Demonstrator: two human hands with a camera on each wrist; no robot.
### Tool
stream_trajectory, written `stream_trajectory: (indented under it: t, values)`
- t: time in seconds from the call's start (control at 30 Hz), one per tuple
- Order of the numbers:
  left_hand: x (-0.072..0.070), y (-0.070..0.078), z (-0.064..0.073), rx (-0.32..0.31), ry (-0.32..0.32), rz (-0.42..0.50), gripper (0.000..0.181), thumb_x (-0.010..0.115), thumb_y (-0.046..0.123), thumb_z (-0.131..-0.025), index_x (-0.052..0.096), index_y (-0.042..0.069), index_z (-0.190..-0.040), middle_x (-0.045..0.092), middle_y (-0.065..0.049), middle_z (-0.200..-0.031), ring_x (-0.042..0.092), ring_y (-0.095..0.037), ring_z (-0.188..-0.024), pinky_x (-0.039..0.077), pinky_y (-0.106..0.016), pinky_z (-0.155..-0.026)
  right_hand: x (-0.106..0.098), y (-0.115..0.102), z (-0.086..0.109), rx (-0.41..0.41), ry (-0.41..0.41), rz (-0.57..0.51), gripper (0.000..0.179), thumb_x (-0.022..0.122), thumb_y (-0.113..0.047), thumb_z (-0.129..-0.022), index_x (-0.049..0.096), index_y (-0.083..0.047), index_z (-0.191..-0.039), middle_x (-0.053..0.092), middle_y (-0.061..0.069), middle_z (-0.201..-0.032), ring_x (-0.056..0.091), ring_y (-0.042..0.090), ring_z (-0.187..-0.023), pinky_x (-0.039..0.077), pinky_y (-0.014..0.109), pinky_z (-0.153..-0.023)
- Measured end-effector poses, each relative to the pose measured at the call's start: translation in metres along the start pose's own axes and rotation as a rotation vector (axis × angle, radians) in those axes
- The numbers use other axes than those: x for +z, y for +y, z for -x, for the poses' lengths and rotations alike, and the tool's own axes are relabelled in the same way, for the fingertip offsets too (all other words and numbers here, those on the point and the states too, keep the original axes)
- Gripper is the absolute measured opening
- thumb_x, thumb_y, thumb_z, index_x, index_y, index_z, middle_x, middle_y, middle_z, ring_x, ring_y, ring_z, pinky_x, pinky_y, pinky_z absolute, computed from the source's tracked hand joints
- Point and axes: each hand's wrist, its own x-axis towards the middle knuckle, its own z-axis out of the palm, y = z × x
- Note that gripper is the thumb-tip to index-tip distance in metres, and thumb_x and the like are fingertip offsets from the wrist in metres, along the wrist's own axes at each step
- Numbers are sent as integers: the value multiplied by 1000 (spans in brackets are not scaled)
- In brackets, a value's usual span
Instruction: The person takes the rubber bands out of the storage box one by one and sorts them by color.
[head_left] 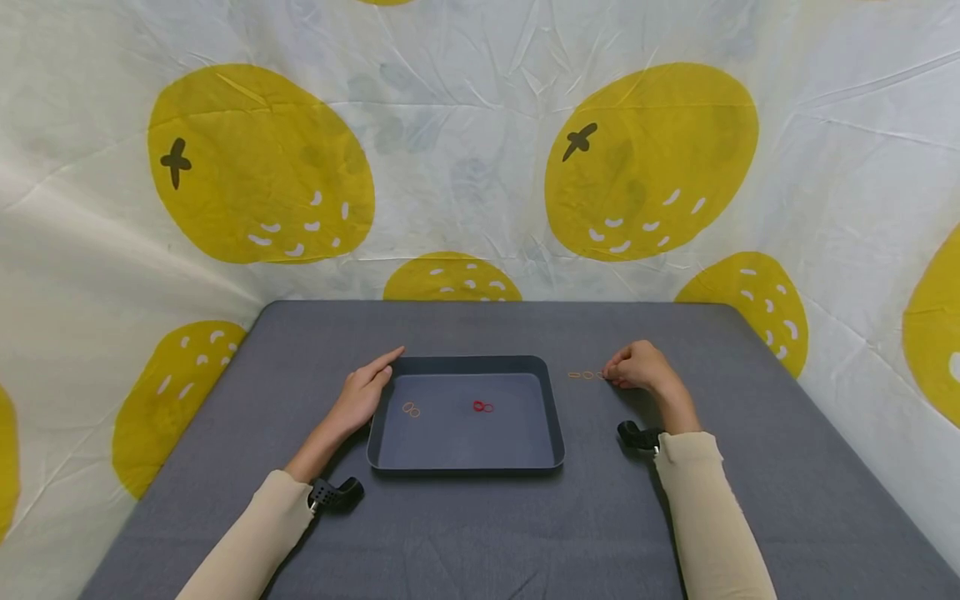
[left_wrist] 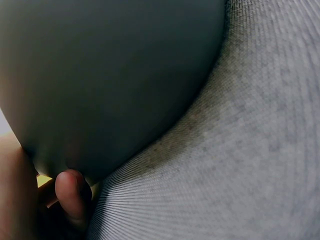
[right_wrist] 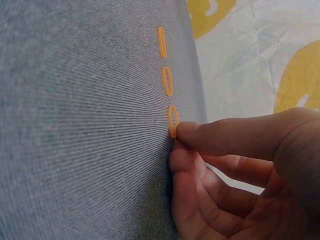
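Note:
A dark grey tray [head_left: 468, 465] lies on the table. My left hand [head_left: 363, 393] rests along its left rim with the index finger stretched out; in the left wrist view a fingertip [left_wrist: 70, 192] touches the tray's outer wall [left_wrist: 125, 85]. Right of the tray, orange rubber bands lie in a row on the cloth. Thumb and fingers of my right hand [head_left: 637, 367] pinch the near end of one orange rubber band [right_wrist: 172, 114]. Beyond it lie a second rubber band [right_wrist: 167, 81] and a narrow third rubber band [right_wrist: 161, 42].
Inside the tray, two orange rubber bands [head_left: 408, 407] lie at the left and red rubber bands [head_left: 478, 406] near the middle. Grey cloth [head_left: 480, 533] covers the table. A white curtain [head_left: 465, 183] with yellow fruit prints hangs behind.

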Motion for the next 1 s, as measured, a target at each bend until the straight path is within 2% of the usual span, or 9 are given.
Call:
stream_trajectory:
  t: [0.27,0.57,0.83,1.0]
  values:
    - [-1,1,0,8,-1,1,46,37,25,-114,45,17,-159,45,-13,-162,39,-38,-151,33,-62,-120,-2,2,-2,-15,-3,8,20,71,-9,-94,79,8,-101,77,13,-89,66,12,-73,59,29,-67]
    - [0,-1,1,14,-4,1,46,37,22,-114,45,17,-159,45,-13,-161,39,-39,-151,33,-62,-119,-4,2,1,-38,-19,-52,22,66,-6,-96,76,12,-105,78,21,-98,69,14,-77,61,31,-71]
    - [0,-2,1,14,-4,6,46,37,22,-113,45,16,-159,45,-13,-162,39,-38,-151,33,-63,-119,-11,-14,7,-73,18,-39,23,67,-7,-94,76,9,-107,77,16,-94,69,14,-75,59,32,-71]
    - [0,-2,0,7,-7,10,46,37,23,-114,44,17,-159,45,-13,-162,39,-38,-151,33,-62,-120,-16,-31,15,-121,24,-12,26,69,-13,-96,76,7,-110,77,18,-97,70,21,-79,59,39,-76]
